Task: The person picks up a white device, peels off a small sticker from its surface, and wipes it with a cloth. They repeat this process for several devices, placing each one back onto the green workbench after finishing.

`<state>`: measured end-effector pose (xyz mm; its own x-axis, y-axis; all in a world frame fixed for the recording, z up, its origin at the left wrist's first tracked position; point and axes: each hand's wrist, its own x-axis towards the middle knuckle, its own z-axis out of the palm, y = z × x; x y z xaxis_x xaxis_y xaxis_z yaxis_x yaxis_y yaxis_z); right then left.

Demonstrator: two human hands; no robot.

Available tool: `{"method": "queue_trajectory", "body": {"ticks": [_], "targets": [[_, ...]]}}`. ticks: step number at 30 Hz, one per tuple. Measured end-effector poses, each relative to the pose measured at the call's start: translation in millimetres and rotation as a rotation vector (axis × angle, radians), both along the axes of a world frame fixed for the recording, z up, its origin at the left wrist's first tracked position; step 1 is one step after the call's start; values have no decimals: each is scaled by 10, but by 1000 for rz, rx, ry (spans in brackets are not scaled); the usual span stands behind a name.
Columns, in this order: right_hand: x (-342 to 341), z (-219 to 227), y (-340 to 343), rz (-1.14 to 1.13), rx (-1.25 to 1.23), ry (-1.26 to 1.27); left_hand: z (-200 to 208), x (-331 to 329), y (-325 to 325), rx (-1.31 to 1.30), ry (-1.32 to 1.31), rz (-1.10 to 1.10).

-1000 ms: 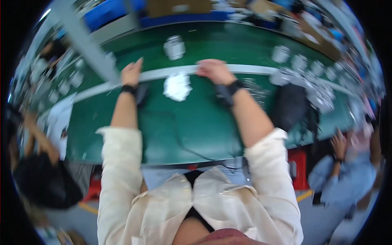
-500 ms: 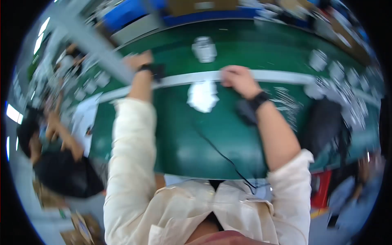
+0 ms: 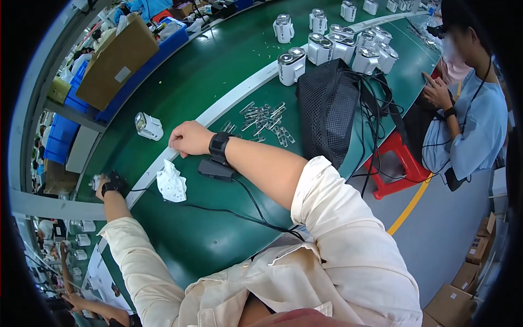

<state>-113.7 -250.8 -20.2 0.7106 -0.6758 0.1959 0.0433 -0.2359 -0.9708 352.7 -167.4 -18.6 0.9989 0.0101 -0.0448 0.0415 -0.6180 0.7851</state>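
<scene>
At the far left, my left hand (image 3: 101,188) is closed around a small white device (image 3: 94,182), partly hidden by the fingers. My right hand (image 3: 190,138) hovers over or rests by the white strip (image 3: 224,104), its fingers curled together with nothing visible in them. Just left of it a white device (image 3: 149,126) with a shiny top lies tilted on the green table (image 3: 256,191). Below the right hand sits a crumpled white sheet (image 3: 171,182). A pile of small metal clips (image 3: 266,121) lies right of that hand.
Several white twin-topped devices (image 3: 320,49) stand at the back right. A black mesh bag (image 3: 327,111) with cables lies before them. Dark boxes on cables hang at both my wrists. A grey post (image 3: 54,206) crosses at left. Someone sits at right near a red stool (image 3: 395,166).
The view has swung to the right, bringing the bag, devices and seated person into clearer sight. My left arm now reaches farther out to the left; my right hand stays by the white strip.
</scene>
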Motion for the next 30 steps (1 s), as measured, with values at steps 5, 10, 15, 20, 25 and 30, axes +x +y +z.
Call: {"method": "queue_trajectory", "body": {"ticks": [5, 10, 15, 20, 25, 30], "targets": [[-19, -69, -35, 19, 5, 17, 234, -644, -62, -606, -30, -396], [38, -125, 4, -2, -26, 17, 941, -2319, 725, -1110, 237, -921], [-13, -22, 105, -177, -395, 17, 859, -3128, 1561, -1031, 251, -1066], [-242, 910, 524, 23, -1083, 821, 585, -3279, 1784, -968, 215, -1122], [-690, 1481, 722, 1126, -82, 430, 539, -3261, 1729, -978, 407, -1063], [-475, 1357, 732, 213, -475, -20, 464, -3311, 1758, -1037, 487, -1082]]}}
